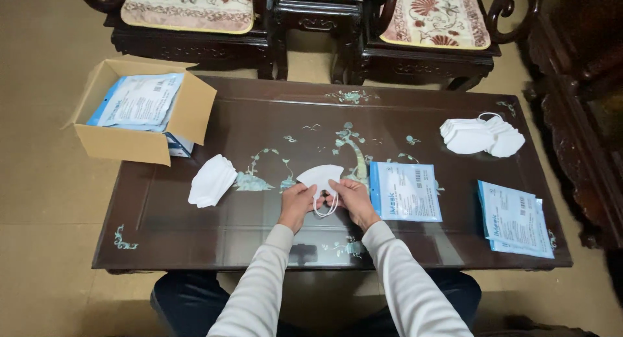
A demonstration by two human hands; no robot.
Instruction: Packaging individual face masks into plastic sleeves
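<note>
A white folded face mask (320,176) lies over the middle of the dark inlaid table (195,240), its ear loops hanging toward me. My left hand (297,201) pinches its lower left edge and my right hand (351,198) pinches its lower right edge. Just right of my right hand lies a blue and white flat pouch (405,192). A stack of folded white masks (211,180) rests to the left of my hands.
An open cardboard box (139,111) holding more pouches sits on the table's far left corner. A heap of white masks (482,136) lies at the far right, a pile of pouches (515,218) at the near right. Carved chairs (195,25) stand behind.
</note>
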